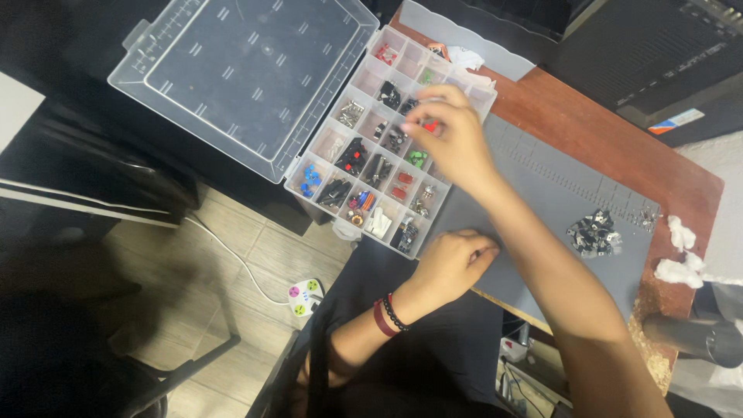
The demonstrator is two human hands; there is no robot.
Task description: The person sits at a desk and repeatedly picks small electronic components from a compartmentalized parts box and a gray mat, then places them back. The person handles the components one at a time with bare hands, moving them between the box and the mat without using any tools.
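A clear plastic organizer box [333, 143] lies open, its compartments holding small red, blue, green, black and metal parts. My right hand [449, 135] hovers over the box's far rows, with a small red part [430, 125] pinched between thumb and fingertips. My left hand [453, 259], with dark and red bracelets at the wrist, rests with its fingers curled on the near edge of the grey work mat [542, 201], just beside the box's corner. I see nothing in it.
The box's clear lid [240, 73] lies flat, overhanging the table. A pile of small dark metal parts [593, 234] sits on the mat, with white cotton wads [679, 251] beyond it on the wooden table [619, 139]. A white power strip [304, 296] lies on the floor.
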